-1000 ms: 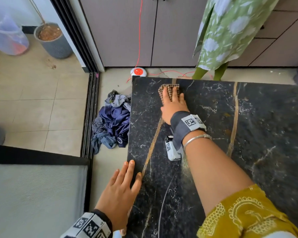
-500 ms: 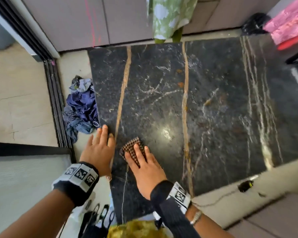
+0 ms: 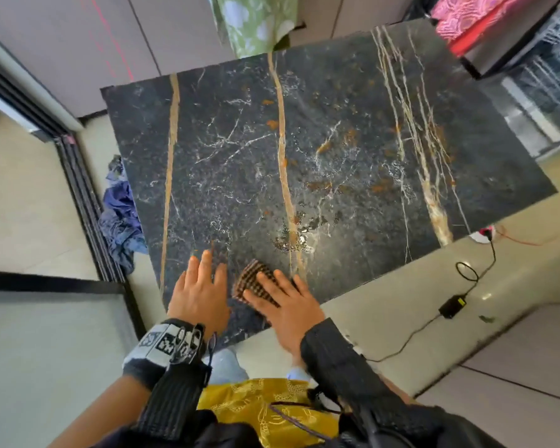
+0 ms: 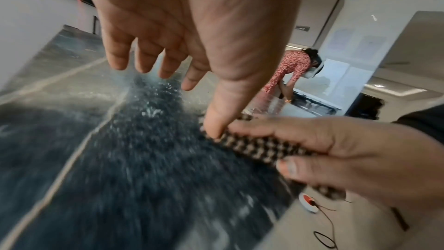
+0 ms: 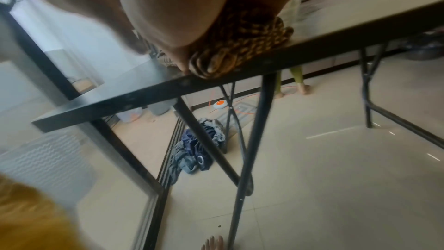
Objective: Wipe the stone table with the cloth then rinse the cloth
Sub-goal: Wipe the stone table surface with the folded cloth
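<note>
The black stone table (image 3: 336, 140) with gold veins fills the head view. A brown checked cloth (image 3: 254, 281) lies near its front edge, left of the middle. My right hand (image 3: 278, 289) lies flat on the cloth with fingers spread. In the right wrist view the cloth (image 5: 240, 45) is bunched under the palm at the table's edge (image 5: 216, 81). My left hand (image 3: 204, 276) is spread on the stone just left of the cloth. In the left wrist view its thumb tip (image 4: 213, 130) touches the cloth's (image 4: 259, 145) end.
A wet shiny patch (image 3: 298, 237) sits beyond the cloth. On the floor lie a heap of blue clothes (image 3: 120, 221) to the left and a power adapter with cable (image 3: 453, 307) to the right. A person in green (image 3: 256, 24) stands at the far side. Black table legs (image 5: 254, 140) stand below.
My right hand has dragged the cloth from the far left corner back to the front edge. My left hand has moved from the table's left edge onto the top beside the cloth.
</note>
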